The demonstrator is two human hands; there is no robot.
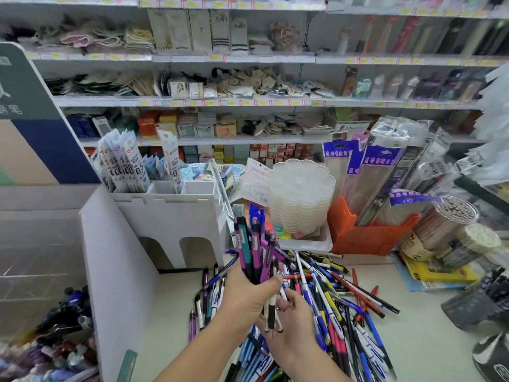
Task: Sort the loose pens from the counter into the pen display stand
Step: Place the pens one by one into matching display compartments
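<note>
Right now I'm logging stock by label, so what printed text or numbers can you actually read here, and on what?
"100": refill packets standing in the white display stand.
"0.5": refill packet in the same stand.
Yellow shelf price tags: too small to read.
Blue headers on the clear sleeves: blurred characters, unreadable.
Green and blue sign: characters partly cut off.
Pen labels in the left hand: unreadable.

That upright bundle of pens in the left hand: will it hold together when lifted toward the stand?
Probably only loosely. The pens are smooth, rigid barrels fanned unevenly, so some may slide out. The left hand grips only their lower part; the right hand under the tips likely helps. Any dropped may roll among the pile.
</note>
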